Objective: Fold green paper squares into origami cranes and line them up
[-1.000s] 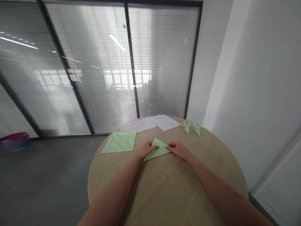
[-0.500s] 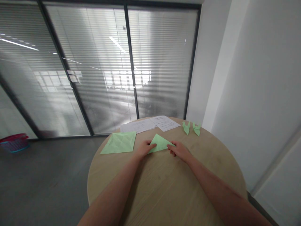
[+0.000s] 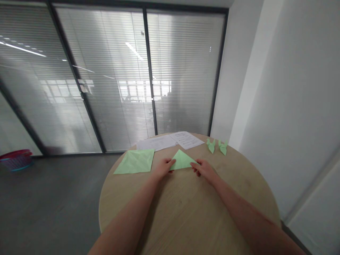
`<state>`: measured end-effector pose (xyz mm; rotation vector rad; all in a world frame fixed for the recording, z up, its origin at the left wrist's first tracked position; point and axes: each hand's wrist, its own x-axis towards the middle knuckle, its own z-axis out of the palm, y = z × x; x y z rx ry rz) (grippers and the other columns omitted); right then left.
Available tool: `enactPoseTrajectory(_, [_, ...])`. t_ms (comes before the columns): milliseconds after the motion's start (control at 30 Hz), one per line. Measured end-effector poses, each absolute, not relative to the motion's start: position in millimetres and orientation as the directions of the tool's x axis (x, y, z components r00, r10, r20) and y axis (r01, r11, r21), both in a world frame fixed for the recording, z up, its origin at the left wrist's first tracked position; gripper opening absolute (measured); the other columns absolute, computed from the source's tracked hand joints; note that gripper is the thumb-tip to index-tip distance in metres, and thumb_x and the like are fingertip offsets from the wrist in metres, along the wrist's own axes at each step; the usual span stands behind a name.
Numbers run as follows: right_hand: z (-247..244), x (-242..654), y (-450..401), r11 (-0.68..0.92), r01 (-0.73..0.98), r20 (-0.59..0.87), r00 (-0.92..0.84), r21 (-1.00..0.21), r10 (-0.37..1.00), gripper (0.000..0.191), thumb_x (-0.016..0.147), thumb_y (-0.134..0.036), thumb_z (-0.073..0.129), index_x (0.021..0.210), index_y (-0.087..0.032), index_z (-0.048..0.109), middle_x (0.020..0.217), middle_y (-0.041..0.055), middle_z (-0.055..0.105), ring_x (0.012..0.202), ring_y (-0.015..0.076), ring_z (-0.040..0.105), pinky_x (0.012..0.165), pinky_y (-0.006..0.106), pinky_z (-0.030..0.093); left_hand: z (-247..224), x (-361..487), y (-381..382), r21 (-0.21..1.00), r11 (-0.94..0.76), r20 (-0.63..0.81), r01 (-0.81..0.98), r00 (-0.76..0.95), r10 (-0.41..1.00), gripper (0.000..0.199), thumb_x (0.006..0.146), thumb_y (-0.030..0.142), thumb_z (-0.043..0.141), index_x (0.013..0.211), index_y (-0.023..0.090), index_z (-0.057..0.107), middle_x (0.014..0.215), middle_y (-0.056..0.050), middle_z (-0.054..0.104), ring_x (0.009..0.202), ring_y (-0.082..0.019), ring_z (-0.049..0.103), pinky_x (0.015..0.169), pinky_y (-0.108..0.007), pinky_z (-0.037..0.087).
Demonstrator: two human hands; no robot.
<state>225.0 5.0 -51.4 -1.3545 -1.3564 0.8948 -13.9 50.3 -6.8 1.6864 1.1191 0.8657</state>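
Observation:
A light green sheet of paper folded into a triangle (image 3: 182,160) is held between my two hands, its peak pointing away from me. My left hand (image 3: 165,168) pinches the left corner, thumb on top and fingers beneath. At the right corner, my right hand (image 3: 202,168) grips the paper the same way. Left of my left hand, a creased green sheet (image 3: 136,161) lies spread on the table. Two small folded green paper figures, one (image 3: 211,146) beside the other (image 3: 223,147), stand beyond my right hand.
The round wooden table (image 3: 186,212) carries white sheets, one plain-looking (image 3: 155,142) and one printed (image 3: 187,140), at its far edge. A glass partition with blinds (image 3: 183,78) rises behind, a white wall (image 3: 297,106) on the right. A red and blue basket (image 3: 16,161) sits on the floor.
The folded triangle has turned a little and its peak has shifted slightly right and away. Both hands keep hold of its corners, the left thumb slightly moved.

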Motion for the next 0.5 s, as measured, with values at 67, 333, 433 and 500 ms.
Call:
enactPoseTrajectory(67, [-51.7,225.0,5.3,0.113,0.241,0.139,0.092,-0.964,0.986,0.030,0.083,-0.047,0.067,0.073,-0.019,0.062,0.063,-0.0002,0.063,0.047,0.0109,0.052,0.045,0.022,0.039,-8.4,-14.0,51.6,0.940,-0.182,0.080,0.287,0.335,0.939,0.051,0.075,0.066,0.066,0.065,0.017,0.061,0.059,0.001,0.053,0.054,-0.014,0.052,0.053,-0.027,0.044])
enactPoseTrajectory(333, [-48.9,224.9,4.8,0.101,0.232,0.117,0.056,-0.967,0.991,0.030,0.082,-0.046,0.068,0.073,-0.019,0.061,0.064,-0.0005,0.063,0.048,0.0105,0.053,0.046,0.022,0.040,-10.6,-15.6,55.7,0.956,-0.185,0.101,0.229,0.336,0.937,0.045,0.071,0.062,0.067,0.072,0.018,0.063,0.065,0.001,0.054,0.061,-0.015,0.053,0.057,-0.027,0.046])
enactPoseTrajectory(433, [-48.3,224.7,4.9,0.085,0.200,0.100,0.066,-0.976,0.993,0.029,0.083,-0.046,0.066,0.077,-0.019,0.062,0.064,-0.0013,0.061,0.047,0.0102,0.052,0.044,0.022,0.039,-10.3,-17.2,55.1,0.938,-0.228,0.132,0.260,0.340,0.931,0.043,0.072,0.060,0.064,0.066,0.019,0.058,0.061,0.002,0.050,0.058,-0.014,0.049,0.054,-0.025,0.038])
enactPoseTrajectory(500, [-48.2,224.5,5.2,0.080,0.168,0.097,0.094,-0.983,0.991,0.028,0.084,-0.047,0.066,0.082,-0.019,0.063,0.065,-0.0011,0.062,0.047,0.0103,0.052,0.043,0.022,0.039,-9.9,-18.2,54.2,0.920,-0.262,0.159,0.293,0.333,0.929,0.042,0.072,0.060,0.064,0.063,0.019,0.055,0.059,0.003,0.048,0.058,-0.013,0.045,0.053,-0.025,0.032])
